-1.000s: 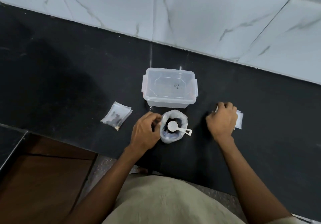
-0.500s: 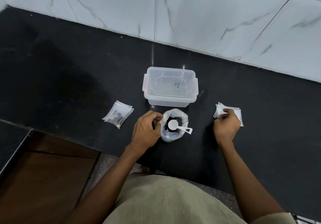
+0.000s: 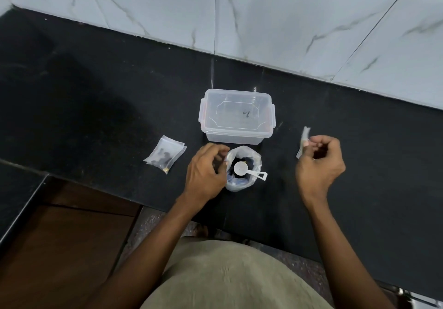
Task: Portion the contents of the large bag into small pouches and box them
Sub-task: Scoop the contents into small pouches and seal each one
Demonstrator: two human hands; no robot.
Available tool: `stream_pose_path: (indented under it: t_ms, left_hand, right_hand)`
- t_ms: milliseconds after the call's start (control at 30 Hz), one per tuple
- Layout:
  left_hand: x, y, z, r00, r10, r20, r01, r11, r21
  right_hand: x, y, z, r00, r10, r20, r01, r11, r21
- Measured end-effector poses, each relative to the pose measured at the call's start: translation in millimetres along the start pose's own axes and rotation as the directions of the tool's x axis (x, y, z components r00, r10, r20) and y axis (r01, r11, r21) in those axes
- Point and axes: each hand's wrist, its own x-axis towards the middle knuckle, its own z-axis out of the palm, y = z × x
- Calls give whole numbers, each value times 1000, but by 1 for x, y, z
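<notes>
The large clear bag point(image 3: 255, 162) stands open near the counter's front edge, dark pieces inside and a white scoop point(image 3: 241, 167) lying across its mouth. My left hand point(image 3: 205, 173) is curled at the bag's left rim and pinches it. To the right, my right hand point(image 3: 320, 164) is lifted off the counter and pinches a small empty pouch point(image 3: 304, 140), seen edge-on. One filled small pouch point(image 3: 165, 154) lies flat to the left. The clear plastic box point(image 3: 239, 137) sits just behind the bag with its lid on.
The black counter point(image 3: 96, 107) runs back to a white marble-tiled wall point(image 3: 275, 20). Its front edge falls to a brown cabinet point(image 3: 67, 244) at lower left. My torso in beige cloth point(image 3: 230, 280) fills the bottom middle.
My right hand has picked the small pouch up from the counter on the right and raised it. My left hand has stayed at the bag's rim.
</notes>
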Motion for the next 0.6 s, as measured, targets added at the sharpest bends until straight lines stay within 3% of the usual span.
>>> stream_pose_path:
  t_ms: [67, 167, 233, 433, 600]
  left_hand:
    - [2, 12, -1, 997, 75, 21, -74, 997, -39]
    - [7, 31, -1, 982, 162, 93, -160, 987, -34]
    - [12, 39, -1, 969, 214, 126, -217, 976, 12]
    - [13, 44, -2, 957, 262, 126, -271, 960, 62]
    - [5, 45, -5, 943, 277, 185, -295, 952, 79]
  right_hand:
    - [-12, -19, 3, 979, 75, 188, -100, 987, 129]
    - [-29, -39, 9, 863, 100, 494, -258, 930, 262]
    - [-39, -48, 11, 793, 87, 603, -337, 887, 316]
    - [-46, -51, 7, 723, 62, 688, -370, 876, 310]
    - [-41, -37, 9, 682, 64, 729, -188, 978, 91]
